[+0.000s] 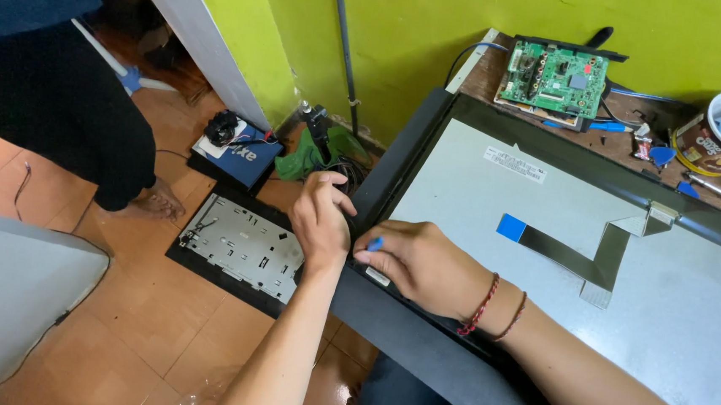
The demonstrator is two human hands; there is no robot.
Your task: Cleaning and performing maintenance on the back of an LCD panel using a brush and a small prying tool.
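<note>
Panel: the flat display panel (626,280) lies back-up on the bench (619,136), its near corner overhanging the floor
Handling: likely wide, thin, fragile and flexy; best held by the black frame (397,159) edges, never the ribbon cable (577,251)
Left hand (321,217): fingers curled over the frame edge at the corner
Right hand (420,262): pinching a small blue pry pick (374,244) at the seam
Counts: one panel, one pick in hand, one green circuit board (555,77), one metal plate (243,245) on the floor
</note>
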